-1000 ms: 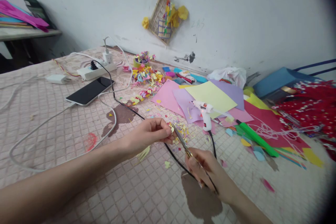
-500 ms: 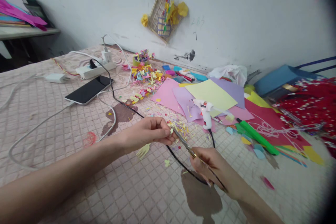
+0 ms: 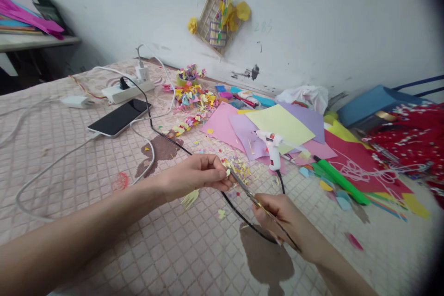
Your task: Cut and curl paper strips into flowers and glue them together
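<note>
My left hand [image 3: 204,173] pinches a small pale yellow-green paper piece [image 3: 228,172] between thumb and fingers. Wrapped round the handles of metal scissors [image 3: 245,188], my right hand [image 3: 280,217] points their blades at that piece; the tips meet the left fingertips. Tiny paper scraps [image 3: 243,169] lie on the cloth just behind the hands. A fringed pale paper strip [image 3: 190,199] rests below my left wrist, and a small light green paper shape [image 3: 221,213] lies between the two hands.
A white glue gun [image 3: 274,152] stands beyond my right hand, its black cable running under both hands. Coloured sheets [image 3: 280,125], a green stick-like item [image 3: 342,180] and red fabric [image 3: 409,138] spread right. At left are a phone [image 3: 120,118] and a power strip [image 3: 128,91].
The whole view has shifted very slightly. Both hands keep nearly the same pose, with the paper piece and the scissors still held.
</note>
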{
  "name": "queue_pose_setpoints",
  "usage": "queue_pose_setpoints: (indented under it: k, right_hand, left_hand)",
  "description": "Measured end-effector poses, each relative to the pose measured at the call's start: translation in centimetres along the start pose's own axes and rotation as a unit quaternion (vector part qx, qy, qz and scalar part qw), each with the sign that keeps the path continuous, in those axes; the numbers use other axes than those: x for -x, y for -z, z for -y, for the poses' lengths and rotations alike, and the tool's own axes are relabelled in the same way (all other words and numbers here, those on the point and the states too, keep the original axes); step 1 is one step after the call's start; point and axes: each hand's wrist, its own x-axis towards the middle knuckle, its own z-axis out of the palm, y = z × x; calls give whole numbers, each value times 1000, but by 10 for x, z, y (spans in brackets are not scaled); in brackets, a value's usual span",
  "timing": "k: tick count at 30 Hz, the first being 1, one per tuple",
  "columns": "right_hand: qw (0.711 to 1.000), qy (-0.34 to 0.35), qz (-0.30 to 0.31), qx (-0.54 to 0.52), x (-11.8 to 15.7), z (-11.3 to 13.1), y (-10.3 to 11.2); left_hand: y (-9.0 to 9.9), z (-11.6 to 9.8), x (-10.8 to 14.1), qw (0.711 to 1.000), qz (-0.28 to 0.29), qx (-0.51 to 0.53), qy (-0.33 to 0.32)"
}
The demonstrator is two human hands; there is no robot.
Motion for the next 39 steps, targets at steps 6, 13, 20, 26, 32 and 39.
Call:
queue_pose_setpoints:
  k: [6,13,20,26,32,39]
  right_hand:
    - [1000,-2,-5,20,1,0,0]
    - [1000,-3,0,-21,0,1,-2]
    - [997,22,-27,-66,-2,0,-18]
    - [994,19,-60,-93,-6,-4,-27]
    - [993,6,-90,-79,-8,-2,-33]
    - [992,5,-97,-84,-10,1,-36]
  left_hand:
    - [0,0,1,1000,4,1,-2]
    - [2,2,0,1000,9,3,-9]
    - [-4,5,0,999,-24,14,-46]
    - [-12,8,0,996,-57,37,-64]
    - [-16,13,-1,991,-84,50,-86]
    - [-19,16,0,990,-95,50,-96]
